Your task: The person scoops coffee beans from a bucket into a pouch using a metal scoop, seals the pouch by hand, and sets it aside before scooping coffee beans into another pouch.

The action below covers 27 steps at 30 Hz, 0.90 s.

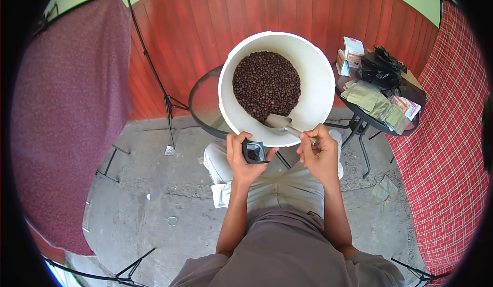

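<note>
A white bucket (317,81) full of dark roasted coffee beans (267,84) stands in front of me, tilted so that its mouth faces me. My right hand (319,153) is closed round the handle of a metal scoop (278,121), whose blade lies inside the bucket at the near edge of the beans. In my left hand (243,164) is a small black bag (253,152), its mouth open and facing up, just below the bucket's rim. Something dark shows inside the bag, too shaded to make out fully.
A glass-topped table (205,102) is partly hidden by the bucket. On the right, a round table (354,107) bears flat bags (377,102), black plastic (382,69) and a white package (353,53). Cloths on stands hang at both sides; a plastic scrap (384,188) lies on the floor.
</note>
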Motion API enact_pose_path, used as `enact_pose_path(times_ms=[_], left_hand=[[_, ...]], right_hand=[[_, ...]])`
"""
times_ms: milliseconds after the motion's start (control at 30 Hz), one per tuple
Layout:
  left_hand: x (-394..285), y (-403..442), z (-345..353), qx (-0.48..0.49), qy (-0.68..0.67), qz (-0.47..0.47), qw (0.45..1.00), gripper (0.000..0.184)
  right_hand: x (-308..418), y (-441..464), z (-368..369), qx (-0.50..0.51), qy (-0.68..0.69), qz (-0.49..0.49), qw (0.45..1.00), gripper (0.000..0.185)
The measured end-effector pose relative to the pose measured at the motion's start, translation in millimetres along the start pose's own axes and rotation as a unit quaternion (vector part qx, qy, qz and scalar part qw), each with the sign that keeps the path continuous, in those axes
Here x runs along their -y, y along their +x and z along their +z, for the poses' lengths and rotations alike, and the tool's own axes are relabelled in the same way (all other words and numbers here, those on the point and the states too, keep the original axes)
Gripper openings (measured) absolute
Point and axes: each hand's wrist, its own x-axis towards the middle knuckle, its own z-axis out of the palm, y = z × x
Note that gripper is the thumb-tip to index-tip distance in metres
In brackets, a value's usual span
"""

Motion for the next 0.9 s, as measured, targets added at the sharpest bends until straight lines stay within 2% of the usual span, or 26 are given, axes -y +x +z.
enact_pose_path(times_ms=[167, 567, 900], left_hand=[[2, 1, 1, 0.006, 0.005, 0.001, 1.000, 0.068], [0, 2, 2, 0.018, 0.009, -0.013, 1.000, 0.073], [0, 6, 3, 0.012, 0.021, -0.018, 1.000, 0.073]], right_hand=[[-2, 4, -3, -0.016, 0.004, -0.005, 1.000, 0.014], [-4, 10, -12, 0.015, 0.002, 0.028, 1.000, 0.013], [-1, 15, -26, 0.006, 0.048, 0.025, 0.999, 0.011]])
